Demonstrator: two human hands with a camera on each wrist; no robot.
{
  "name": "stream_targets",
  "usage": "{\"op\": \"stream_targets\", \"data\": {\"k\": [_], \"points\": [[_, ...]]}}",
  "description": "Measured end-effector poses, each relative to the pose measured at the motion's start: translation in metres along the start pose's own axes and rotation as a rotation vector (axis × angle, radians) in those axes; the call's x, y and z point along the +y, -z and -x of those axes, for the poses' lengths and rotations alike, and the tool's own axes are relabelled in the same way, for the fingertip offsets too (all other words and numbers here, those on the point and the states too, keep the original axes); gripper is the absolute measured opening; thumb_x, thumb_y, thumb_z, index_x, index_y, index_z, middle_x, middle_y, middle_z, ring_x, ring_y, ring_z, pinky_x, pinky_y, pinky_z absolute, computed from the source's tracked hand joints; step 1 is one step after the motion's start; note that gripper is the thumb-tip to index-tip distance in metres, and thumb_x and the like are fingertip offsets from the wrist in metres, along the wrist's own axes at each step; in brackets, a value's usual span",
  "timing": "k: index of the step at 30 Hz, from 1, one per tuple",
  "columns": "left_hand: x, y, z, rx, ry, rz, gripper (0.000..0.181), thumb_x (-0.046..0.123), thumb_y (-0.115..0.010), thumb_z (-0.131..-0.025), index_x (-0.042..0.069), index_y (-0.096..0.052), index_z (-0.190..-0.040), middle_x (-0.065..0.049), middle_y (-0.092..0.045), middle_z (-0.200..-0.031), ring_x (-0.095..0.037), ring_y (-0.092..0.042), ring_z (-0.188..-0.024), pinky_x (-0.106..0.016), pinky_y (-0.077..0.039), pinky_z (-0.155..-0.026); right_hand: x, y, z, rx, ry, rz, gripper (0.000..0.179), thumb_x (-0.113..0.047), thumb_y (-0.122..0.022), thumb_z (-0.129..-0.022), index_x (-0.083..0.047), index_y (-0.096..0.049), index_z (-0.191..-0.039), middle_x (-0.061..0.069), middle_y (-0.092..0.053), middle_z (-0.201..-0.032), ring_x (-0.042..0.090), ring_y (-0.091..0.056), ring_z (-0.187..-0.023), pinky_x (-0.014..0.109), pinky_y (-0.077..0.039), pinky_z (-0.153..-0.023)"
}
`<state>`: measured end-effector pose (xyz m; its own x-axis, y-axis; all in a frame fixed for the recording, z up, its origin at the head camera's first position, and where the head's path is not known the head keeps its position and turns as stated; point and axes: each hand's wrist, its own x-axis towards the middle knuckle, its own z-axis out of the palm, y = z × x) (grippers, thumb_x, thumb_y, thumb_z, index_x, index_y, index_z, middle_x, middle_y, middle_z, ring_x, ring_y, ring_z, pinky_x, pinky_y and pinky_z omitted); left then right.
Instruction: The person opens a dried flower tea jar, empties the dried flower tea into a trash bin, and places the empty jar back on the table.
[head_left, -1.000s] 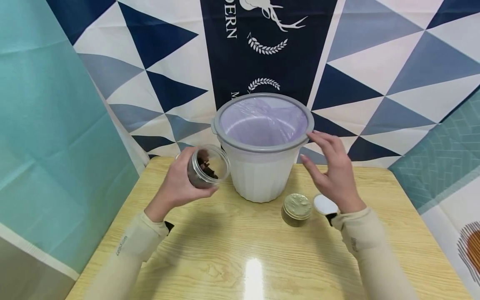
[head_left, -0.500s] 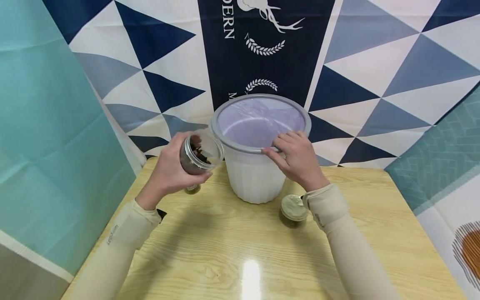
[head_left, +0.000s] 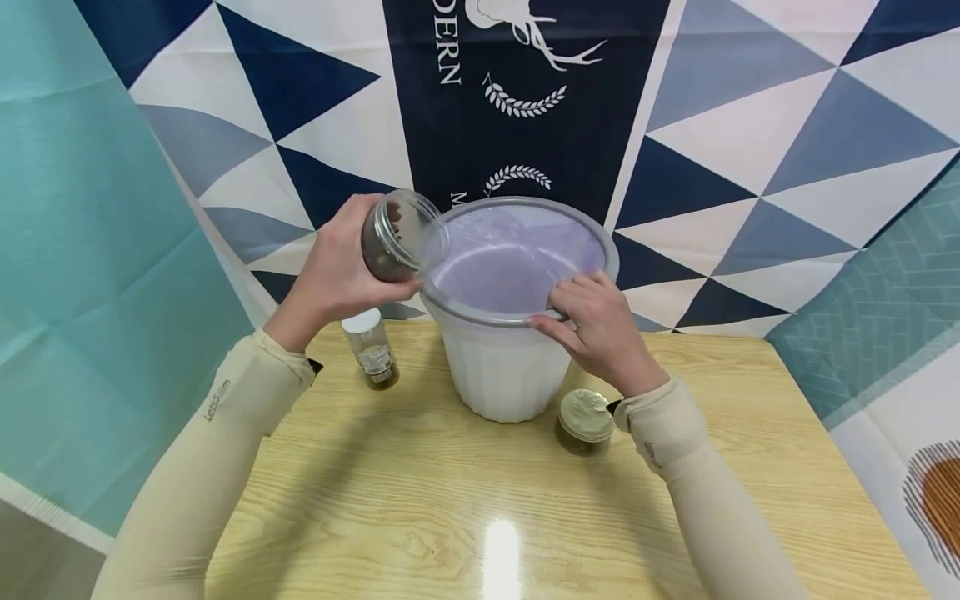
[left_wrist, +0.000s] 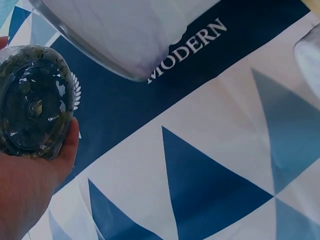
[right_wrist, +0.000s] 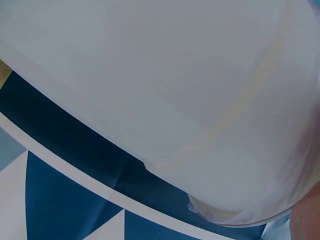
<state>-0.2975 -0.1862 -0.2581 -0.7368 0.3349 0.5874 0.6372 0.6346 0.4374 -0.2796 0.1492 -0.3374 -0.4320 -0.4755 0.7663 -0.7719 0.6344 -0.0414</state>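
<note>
One clear jar (head_left: 392, 252), gripped and tilted in the left hand (head_left: 339, 260), has just risen to the edge of the bin (head_left: 510, 379) on that hand's right; whether it touches the rim (head_left: 480, 315) cannot be told. The lift brings its mouth and dark contents (left_wrist: 30, 110) closer to the lined opening and leaves a white-capped bottle (head_left: 372, 352) in plain sight on the counter (head_left: 420, 500) below the hand. The right hand (head_left: 596, 323) grips the near rim, a lidded pot (head_left: 587, 415) beside its wrist.
</note>
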Motion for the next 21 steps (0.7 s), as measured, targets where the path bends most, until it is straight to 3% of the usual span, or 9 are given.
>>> {"op": "stream_targets", "data": {"k": [10,21], "points": [[-0.006,-0.002,-0.037,-0.035,-0.015,-0.066,0.094,0.032,-0.095,-0.066,0.005,-0.050,-0.144,-0.012,-0.056,-0.140,-0.028,-0.056,-0.127,-0.048,-0.051,-0.109,-0.009,0.004,0.002,0.016,0.023,-0.002,0.060,-0.060,-0.040,-0.106,-0.011,-0.047,-0.073,-0.003,-0.038,-0.064,0.017,-0.036,-0.065,0.036,-0.032,-0.069],[-0.011,0.000,-0.058,-0.081,-0.045,-0.170,0.093,0.032,-0.092,-0.068,0.005,-0.048,-0.145,-0.013,-0.056,-0.139,-0.030,-0.057,-0.126,-0.048,-0.053,-0.108,-0.013,0.003,-0.001,0.014,0.014,0.022,0.058,-0.058,-0.041,-0.107,-0.011,-0.049,-0.073,-0.003,-0.038,-0.063,0.017,-0.039,-0.065,0.037,-0.034,-0.070]]}}
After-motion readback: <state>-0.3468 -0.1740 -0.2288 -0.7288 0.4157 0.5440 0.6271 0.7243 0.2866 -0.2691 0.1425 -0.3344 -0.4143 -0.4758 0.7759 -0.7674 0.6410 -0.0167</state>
